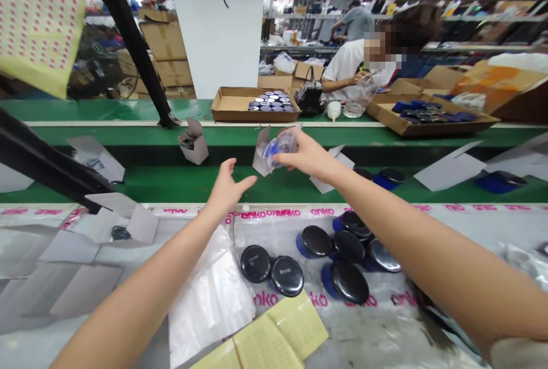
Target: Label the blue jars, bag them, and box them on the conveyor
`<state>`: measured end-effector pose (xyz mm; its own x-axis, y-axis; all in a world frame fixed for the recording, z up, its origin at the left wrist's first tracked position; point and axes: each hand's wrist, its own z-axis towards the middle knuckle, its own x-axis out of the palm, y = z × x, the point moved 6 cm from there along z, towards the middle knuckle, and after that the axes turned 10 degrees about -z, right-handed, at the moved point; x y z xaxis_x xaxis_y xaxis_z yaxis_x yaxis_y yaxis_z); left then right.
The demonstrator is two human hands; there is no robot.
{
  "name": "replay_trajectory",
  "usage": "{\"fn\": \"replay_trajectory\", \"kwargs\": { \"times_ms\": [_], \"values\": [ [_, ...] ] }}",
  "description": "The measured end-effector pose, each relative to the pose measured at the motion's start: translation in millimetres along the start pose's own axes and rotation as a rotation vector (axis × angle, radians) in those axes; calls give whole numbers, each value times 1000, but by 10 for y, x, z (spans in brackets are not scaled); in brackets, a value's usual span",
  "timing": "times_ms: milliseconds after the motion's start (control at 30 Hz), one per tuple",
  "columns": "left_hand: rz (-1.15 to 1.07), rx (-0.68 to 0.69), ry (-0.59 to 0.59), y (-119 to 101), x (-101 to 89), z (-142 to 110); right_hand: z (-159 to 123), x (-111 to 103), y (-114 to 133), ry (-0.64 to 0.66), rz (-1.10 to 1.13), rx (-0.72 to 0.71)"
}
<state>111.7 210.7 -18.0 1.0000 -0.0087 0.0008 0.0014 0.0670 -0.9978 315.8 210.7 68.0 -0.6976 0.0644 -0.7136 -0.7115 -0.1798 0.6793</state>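
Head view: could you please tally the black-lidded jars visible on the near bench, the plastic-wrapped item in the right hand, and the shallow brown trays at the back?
Black-lidded jars visible on the near bench: 7
Plastic-wrapped blue item in the right hand: 1
Shallow brown trays at the back: 2
Total: 10

A factory packing line: white boxes (199, 152) sit along the green belt (171, 184), black-lidded blue containers (349, 282) crowd the bench (363, 332) before it, with a co-worker (343, 65) and cardboard trays (233, 114) beyond it.
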Motion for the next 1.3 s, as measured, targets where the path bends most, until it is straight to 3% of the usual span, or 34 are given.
{"fn": "replay_trajectory", "kwargs": {
  "times_ms": [67, 133, 233, 467, 733, 900, 1033, 1200, 1300],
  "values": [
    [37, 27, -1, 85, 329, 322, 192, -111, -171, -127, -43, 18],
    [45, 57, -10, 164, 581, 576, 348, -72, -260, -182, -119, -14],
    [38, 78, 26, 275, 746, 794, 469, 66, -323, -249, -257, -78],
    [22, 116, 179, 296, 561, 923, 385, 364, -177, -66, -582, -377],
    [-44, 68, 348, 289, 474, 968, 274, 645, 9, 93, -785, -458],
    [-67, 120, 370, 282, 463, 964, 239, 777, 40, 54, -920, -501],
    [-65, 159, 341, 260, 455, 911, 172, 933, 44, -10, -914, -433],
    [118, 194, 172, 85, 205, 561, 46, 1100, 67, -58, -904, -398],
    [261, 237, 214, -116, -95, 101, 51, 1085, 94, -27, -898, -408]
  ]
}}
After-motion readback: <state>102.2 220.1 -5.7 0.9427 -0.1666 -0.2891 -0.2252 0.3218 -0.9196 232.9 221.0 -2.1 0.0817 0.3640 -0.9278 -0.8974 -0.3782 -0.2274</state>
